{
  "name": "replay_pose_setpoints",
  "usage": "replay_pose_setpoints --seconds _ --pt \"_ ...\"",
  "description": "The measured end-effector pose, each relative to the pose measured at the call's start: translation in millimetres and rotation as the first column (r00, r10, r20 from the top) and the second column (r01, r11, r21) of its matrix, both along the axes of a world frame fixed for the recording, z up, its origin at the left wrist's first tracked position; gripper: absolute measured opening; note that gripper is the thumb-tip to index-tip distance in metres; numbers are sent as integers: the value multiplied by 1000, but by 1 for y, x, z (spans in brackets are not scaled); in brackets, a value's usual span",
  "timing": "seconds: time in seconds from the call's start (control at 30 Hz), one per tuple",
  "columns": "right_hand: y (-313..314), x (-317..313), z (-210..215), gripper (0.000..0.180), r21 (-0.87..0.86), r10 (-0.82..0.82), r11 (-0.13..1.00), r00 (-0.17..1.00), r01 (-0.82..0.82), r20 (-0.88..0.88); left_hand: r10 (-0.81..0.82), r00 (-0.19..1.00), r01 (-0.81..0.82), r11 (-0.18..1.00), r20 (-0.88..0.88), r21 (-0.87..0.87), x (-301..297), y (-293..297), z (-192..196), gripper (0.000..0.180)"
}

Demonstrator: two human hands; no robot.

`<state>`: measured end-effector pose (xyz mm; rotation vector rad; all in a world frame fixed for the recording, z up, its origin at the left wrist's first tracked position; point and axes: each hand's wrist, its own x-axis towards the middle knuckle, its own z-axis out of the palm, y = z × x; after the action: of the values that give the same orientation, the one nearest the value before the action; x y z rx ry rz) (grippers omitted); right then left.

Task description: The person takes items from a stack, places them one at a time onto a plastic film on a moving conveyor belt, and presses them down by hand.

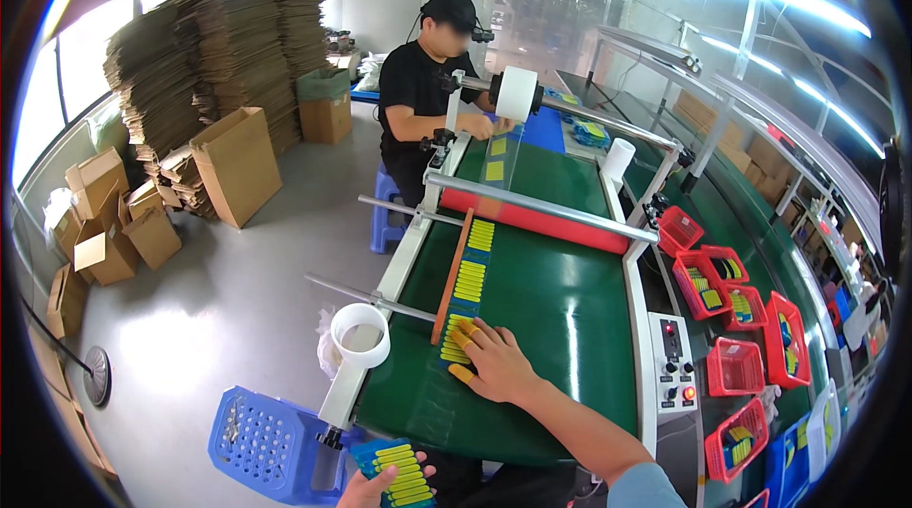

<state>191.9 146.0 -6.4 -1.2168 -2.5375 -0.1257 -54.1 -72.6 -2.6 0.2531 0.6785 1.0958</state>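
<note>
At the lower edge my left hand (388, 486) is closed round a blue card with yellow strips (401, 476), thumb on its face. On the green conveyor belt (570, 318) my right hand (499, 364) lies flat, fingers spread, its fingertips on another blue card with yellow strips (454, 342). Yellow covers sit on some of these fingertips. Ahead of that hand, more such cards (469, 278) run in a line along an orange-brown guide bar (453, 275) toward a red roller (532, 220).
A person in black (427, 90) works at the machine's far end, beside a white film roll (516, 95). Red baskets (734, 367) and a control box (673, 365) stand on the right. A blue plastic stool (271, 441) and cardboard boxes (237, 166) are on the left.
</note>
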Motion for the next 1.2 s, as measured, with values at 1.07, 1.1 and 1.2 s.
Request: replay_pose_setpoints --seconds 1.07,1.1,1.2 --pt "-40 3 33 44 -277 -217 951 931 135 -294 73 987 -68 997 -145 35 -16 -5 -2 55" --pt "-40 4 34 42 -151 -171 979 959 138 -228 74 986 -70 997 -148 37 -16 -5 1 55" --pt "-40 13 31 41 -29 13 999 989 -18 -145 84 988 -79 996 -127 46 -11 -9 9 55"
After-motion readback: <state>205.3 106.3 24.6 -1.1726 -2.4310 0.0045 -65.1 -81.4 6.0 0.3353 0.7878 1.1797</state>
